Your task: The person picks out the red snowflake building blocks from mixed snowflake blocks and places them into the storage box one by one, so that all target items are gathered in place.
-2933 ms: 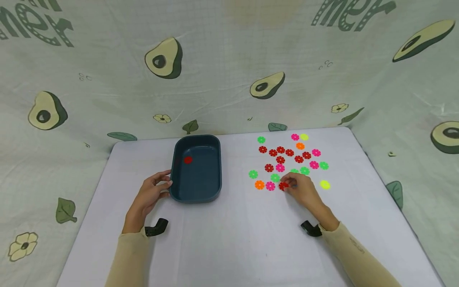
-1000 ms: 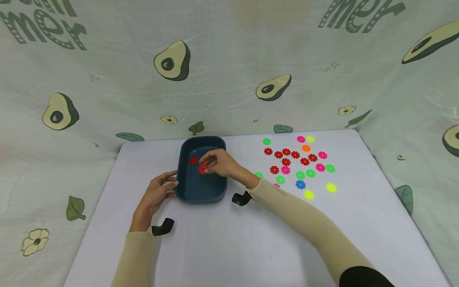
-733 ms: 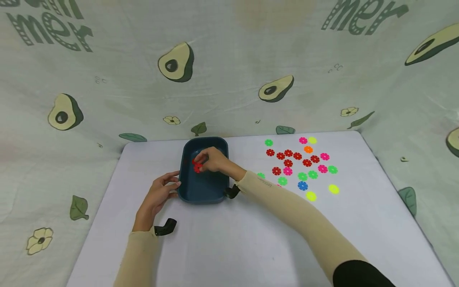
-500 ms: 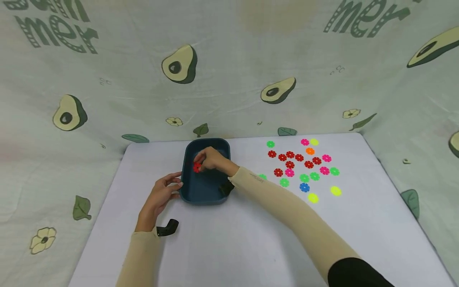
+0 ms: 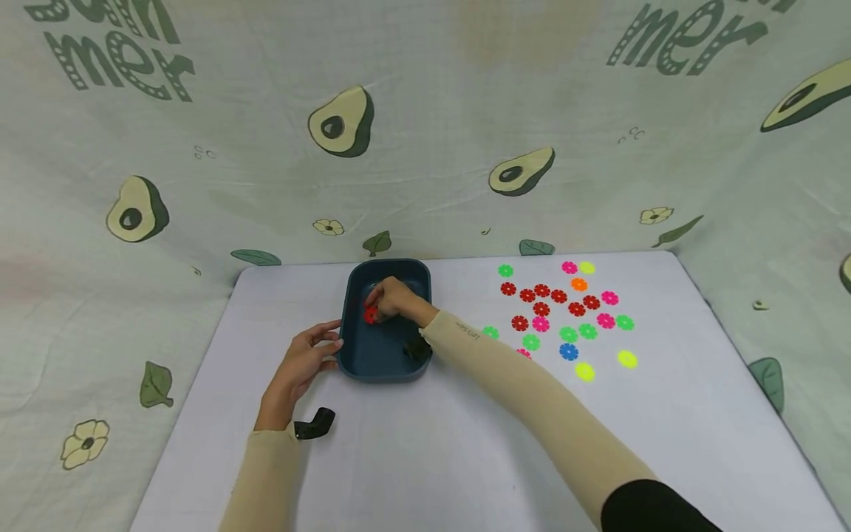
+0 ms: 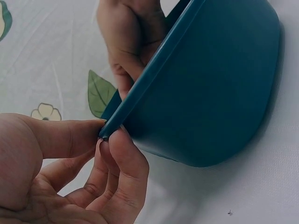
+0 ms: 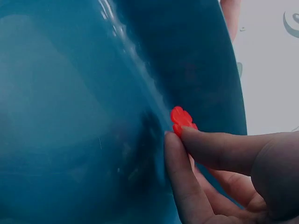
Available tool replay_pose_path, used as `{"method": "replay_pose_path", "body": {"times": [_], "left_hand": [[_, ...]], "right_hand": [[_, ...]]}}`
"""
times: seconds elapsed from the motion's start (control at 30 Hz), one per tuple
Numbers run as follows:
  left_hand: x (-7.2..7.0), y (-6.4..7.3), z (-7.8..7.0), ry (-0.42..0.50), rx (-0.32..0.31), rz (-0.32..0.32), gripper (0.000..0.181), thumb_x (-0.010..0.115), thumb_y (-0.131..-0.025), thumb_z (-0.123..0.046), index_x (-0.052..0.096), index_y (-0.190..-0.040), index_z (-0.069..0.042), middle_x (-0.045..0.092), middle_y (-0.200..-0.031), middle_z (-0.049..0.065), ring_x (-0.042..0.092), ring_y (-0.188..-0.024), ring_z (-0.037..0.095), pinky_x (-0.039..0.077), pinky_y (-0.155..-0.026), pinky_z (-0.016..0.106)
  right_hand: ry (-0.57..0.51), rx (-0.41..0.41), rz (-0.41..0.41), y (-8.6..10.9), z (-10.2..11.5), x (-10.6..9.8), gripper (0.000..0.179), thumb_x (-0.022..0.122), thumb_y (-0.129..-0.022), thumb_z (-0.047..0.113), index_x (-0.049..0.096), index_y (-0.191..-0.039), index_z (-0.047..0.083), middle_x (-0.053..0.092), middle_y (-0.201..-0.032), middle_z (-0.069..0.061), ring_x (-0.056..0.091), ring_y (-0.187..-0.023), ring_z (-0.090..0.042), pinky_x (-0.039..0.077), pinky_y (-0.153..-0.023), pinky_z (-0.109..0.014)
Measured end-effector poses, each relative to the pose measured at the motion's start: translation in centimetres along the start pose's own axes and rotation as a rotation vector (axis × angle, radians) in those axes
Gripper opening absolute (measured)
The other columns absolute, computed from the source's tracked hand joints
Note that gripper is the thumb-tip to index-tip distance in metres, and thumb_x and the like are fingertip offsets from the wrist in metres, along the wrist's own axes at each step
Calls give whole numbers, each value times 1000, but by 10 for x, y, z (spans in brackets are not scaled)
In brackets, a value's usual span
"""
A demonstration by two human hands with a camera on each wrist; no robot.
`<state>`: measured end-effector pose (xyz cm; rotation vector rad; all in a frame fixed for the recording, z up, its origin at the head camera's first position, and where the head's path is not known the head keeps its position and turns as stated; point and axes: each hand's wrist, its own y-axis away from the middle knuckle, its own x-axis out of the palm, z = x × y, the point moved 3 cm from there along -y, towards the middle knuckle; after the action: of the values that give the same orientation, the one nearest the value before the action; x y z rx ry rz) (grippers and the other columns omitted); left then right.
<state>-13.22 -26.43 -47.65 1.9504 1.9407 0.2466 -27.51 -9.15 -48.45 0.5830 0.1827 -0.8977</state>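
Observation:
A deep blue-green plastic tub (image 5: 385, 366) stands left of the table's middle. My left hand (image 5: 302, 367) pinches its left rim between thumb and fingers; in the left wrist view the thumb (image 6: 70, 135) lies over the edge. Reaching inside the tub, my right hand (image 5: 397, 299) holds a small red notched disc (image 5: 370, 315). The right wrist view has that disc (image 7: 182, 119) pinched between thumb and forefinger, close to the tub's wall. Another red disc, seen in the tub earlier, is hidden behind the right hand.
On the table's right lie several loose notched discs: dark red (image 5: 541, 309), green (image 5: 568, 335), pink (image 5: 606, 321), orange (image 5: 579, 284), yellow (image 5: 627, 359) and a blue one (image 5: 568, 352). The right sleeve (image 5: 518, 384) crosses in front of some. A patterned cloth (image 5: 425, 111) hangs behind the table (image 5: 412, 458).
My right hand has carried the red disc leftward from the scattered discs into the tub, then lowered it inside. My left hand keeps hold of the rim. The head view has shifted slightly.

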Motion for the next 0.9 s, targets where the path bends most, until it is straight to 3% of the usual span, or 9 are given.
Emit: {"method": "replay_pose_path", "body": {"times": [0.23,0.6,0.9], "left_hand": [[0,0,0,6,2,2,53,59,-107,-3,45,-158,-1,53,-123,10,57,-91,11,58,-73,27],[1,-1,-1,6,3,-2,53,59,-106,-2,46,-157,0,53,-120,9,57,-89,10,58,-72,26],[0,0,-1,17,12,7,53,58,-107,-1,45,-158,1,53,-119,8,58,-88,9,58,-72,25]], "right_hand": [[87,-29,-108,18,11,-1,34,80,-84,-14,78,-114,1,74,-118,-16,65,-95,-19,57,-80,-26],[125,-60,-174,15,7,3,31,81,-83,-13,79,-111,1,76,-110,-15,70,-100,-26,57,-84,-29],[146,-101,-176,19,10,2,31,83,-83,-11,78,-111,1,76,-111,-14,70,-105,-26,56,-89,-29]]}}
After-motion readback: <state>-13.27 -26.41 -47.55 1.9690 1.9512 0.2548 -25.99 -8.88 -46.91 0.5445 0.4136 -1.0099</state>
